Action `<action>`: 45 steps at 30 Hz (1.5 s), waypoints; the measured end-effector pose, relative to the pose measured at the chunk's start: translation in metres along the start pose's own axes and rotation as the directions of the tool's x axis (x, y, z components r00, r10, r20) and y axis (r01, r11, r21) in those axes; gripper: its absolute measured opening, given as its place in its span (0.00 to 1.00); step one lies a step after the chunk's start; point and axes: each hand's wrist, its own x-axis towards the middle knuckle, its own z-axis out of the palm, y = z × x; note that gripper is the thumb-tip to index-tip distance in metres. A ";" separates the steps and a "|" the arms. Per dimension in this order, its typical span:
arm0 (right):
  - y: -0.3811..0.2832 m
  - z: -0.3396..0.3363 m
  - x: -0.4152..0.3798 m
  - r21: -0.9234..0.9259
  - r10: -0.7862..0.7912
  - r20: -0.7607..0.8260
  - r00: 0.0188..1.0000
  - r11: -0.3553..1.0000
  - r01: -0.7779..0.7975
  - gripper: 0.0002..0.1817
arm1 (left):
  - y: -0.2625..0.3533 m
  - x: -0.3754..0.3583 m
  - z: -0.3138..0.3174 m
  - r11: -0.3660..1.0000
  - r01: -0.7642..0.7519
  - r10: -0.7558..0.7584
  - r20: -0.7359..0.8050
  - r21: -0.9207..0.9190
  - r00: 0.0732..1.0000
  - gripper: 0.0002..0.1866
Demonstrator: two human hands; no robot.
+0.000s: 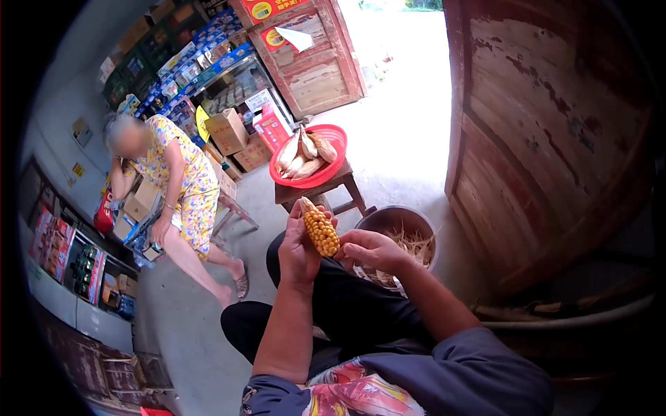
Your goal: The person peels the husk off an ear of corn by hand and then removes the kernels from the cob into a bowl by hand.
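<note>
Here's the left hand point(298, 243), gripping a plump yellow corn cob point(320, 229), and the right hand point(374, 251) has its fingers curled at the cob's lower end; whether they pinch anything, I can't tell! This cob's husk looks all but off, and the side I see is full of kernels. Just beyond the right hand, a round grey metal basin point(433, 239) holds pale, stringy husk scraps point(413, 243). Farther out, ahead of the left hand, a red plastic basket point(338, 142) on a brown wooden stool point(305, 195) has several pale ears point(309, 168), husks on, unpeeled by my reckoning
</note>
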 end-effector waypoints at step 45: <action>-0.022 -0.050 -0.028 -0.710 -0.358 -0.331 0.873 0.704 0.020 0.14 | -0.021 -0.005 0.009 0.884 0.240 -0.304 0.103 0.402 0.947 0.26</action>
